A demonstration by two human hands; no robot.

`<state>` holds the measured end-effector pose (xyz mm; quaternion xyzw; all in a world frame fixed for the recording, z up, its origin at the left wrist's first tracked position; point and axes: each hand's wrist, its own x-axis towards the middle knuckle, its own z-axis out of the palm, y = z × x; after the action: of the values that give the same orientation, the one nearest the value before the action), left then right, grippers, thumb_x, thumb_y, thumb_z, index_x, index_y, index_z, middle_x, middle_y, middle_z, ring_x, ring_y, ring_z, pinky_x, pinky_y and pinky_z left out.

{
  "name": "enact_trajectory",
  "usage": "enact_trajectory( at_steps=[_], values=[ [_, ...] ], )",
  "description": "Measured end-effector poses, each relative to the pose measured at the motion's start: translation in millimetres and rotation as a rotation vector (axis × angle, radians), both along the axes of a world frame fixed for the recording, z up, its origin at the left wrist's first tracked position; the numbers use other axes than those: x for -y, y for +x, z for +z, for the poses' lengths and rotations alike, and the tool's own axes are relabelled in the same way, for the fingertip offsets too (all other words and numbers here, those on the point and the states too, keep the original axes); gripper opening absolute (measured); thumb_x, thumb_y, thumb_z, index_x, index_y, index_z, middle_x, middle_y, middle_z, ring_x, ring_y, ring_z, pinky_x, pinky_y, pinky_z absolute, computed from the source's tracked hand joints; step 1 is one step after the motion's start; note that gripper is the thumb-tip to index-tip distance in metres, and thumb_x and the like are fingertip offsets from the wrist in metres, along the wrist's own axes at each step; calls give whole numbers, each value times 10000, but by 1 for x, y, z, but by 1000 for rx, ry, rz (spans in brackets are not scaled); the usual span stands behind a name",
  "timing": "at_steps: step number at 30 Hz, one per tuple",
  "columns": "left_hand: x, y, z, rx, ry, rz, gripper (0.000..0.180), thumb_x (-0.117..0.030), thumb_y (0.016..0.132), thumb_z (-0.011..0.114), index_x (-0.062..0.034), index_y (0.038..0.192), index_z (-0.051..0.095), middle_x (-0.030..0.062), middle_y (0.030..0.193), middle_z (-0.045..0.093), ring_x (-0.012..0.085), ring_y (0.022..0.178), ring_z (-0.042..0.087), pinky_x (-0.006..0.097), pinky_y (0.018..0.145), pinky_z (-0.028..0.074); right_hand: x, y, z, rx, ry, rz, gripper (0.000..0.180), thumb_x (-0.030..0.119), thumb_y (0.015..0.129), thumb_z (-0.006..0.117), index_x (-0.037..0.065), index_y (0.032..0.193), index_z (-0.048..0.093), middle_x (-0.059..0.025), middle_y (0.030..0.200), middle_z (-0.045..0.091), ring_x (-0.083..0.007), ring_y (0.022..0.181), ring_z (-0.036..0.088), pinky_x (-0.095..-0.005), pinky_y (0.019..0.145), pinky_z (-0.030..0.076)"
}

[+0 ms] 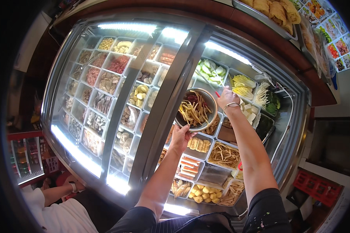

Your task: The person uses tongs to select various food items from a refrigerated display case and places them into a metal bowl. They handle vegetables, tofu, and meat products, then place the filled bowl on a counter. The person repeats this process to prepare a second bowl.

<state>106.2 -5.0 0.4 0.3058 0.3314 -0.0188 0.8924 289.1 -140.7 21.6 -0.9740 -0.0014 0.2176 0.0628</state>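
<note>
My left hand point(181, 136) grips the near rim of a metal bowl point(210, 101) and holds it over the open right half of a chilled display case point(295, 116). The bowl carries tan strips and some red pieces. My right hand point(226, 98), with a thin bracelet on the wrist, reaches past the bowl and is closed on red-tipped tongs point(214, 90) that point toward a tray of sliced pale green vegetables point(210, 69). Trays of white cubes point(249, 112) and leafy cabbage point(243, 84) lie just right of that hand.
Many white trays of food point(105, 85) fill the case under a sliding glass lid point(116, 97). A metal divider bar point(167, 101) crosses the middle. Another person in white point(58, 209) stands at lower left. Fried food point(274, 9) sits on the upper counter.
</note>
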Motion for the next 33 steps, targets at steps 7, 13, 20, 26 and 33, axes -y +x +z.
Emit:
enact_trajectory(
  at_steps=[7, 13, 20, 26, 33],
  values=[
    [-7, 1, 0, 14, 40, -22, 291, -11, 834, 430, 3, 1123, 398, 126, 972, 564, 185, 772, 603, 251, 587, 532, 9, -12, 10, 80, -80, 97, 290, 162, 768, 511, 5, 1007, 468, -198, 903, 613, -304, 869, 609, -371, 732, 494],
    [-10, 8, -8, 48, 41, -50, 320, -13, 846, 416, -10, 1164, 379, 116, 1040, 539, 185, 848, 595, 276, 650, 539, -14, 14, -5, 22, -93, 119, 264, 159, 787, 496, 16, 1006, 458, -187, 922, 613, -282, 871, 615, -351, 698, 506],
    [-16, 10, -18, -18, 41, 5, 275, -27, 849, 441, 14, 1116, 386, 123, 996, 543, 189, 817, 602, 294, 668, 546, 4, 18, 17, -77, -134, 166, 392, 212, 699, 551, 2, 1021, 474, -207, 1001, 582, -311, 961, 568, -374, 805, 461],
    [-10, 19, -14, -10, 56, 36, 250, -27, 842, 449, 20, 1082, 396, 108, 958, 543, 181, 785, 606, 295, 640, 553, -12, 29, 2, -33, -206, 198, 324, 158, 802, 495, -15, 1074, 460, -168, 1015, 587, -277, 929, 593, -363, 684, 510],
    [-17, 19, -22, 5, 87, 14, 259, -37, 841, 462, -6, 1095, 418, 100, 977, 543, 173, 819, 598, 286, 656, 548, 8, 2, -27, 104, -103, 183, 212, 132, 815, 475, -25, 956, 461, -193, 843, 624, -286, 812, 629, -361, 684, 511]
  ],
)
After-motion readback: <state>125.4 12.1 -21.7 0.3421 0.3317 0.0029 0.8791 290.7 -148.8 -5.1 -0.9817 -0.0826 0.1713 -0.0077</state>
